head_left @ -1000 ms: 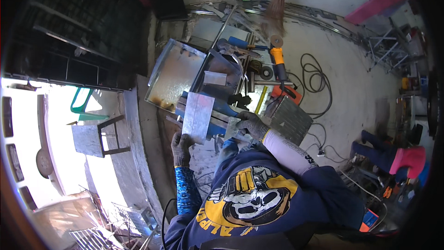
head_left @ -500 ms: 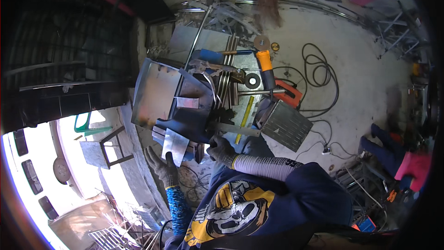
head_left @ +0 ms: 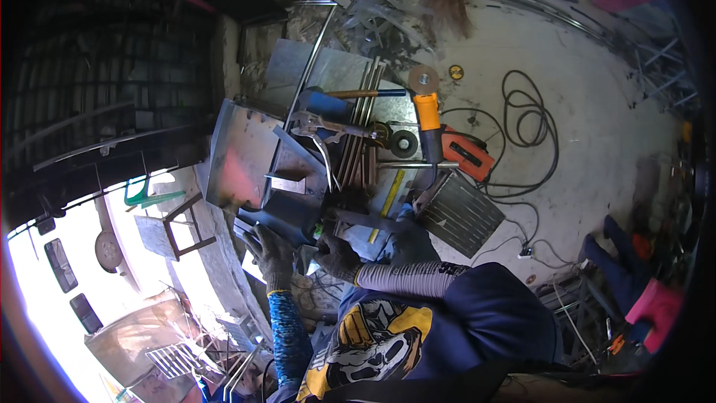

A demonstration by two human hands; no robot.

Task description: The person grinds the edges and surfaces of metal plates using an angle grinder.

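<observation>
My left hand [head_left: 274, 260], in a grey glove, has its fingers stretched out over a small bright metal piece [head_left: 251, 264]; whether it bears any weight is hidden. Close on its right, my gloved right hand [head_left: 337, 257] is closed, and what its fingers hold cannot be made out. Just beyond both hands is a dark, smooth, curved object [head_left: 282, 215]. A small green patch [head_left: 318, 229] shows by its right side, near my right fingers. Past it stands a larger sheet-metal box [head_left: 240, 153] with heat stains, and locking pliers [head_left: 322, 134] lie beside it.
An orange angle grinder [head_left: 427, 116], a hammer [head_left: 365, 93], a yellow ruler [head_left: 388, 201] and metal tubes [head_left: 365, 104] lie ahead. A ribbed metal plate [head_left: 462, 213] and a red-orange case [head_left: 468, 153] stand right. A black cable [head_left: 552, 134] coils on the floor. Another person's legs [head_left: 623, 257] show at right.
My left hand has moved up and in toward the dark curved object, and the bright metal piece has shifted left. My right hand has moved slightly left. The view has shifted a little.
</observation>
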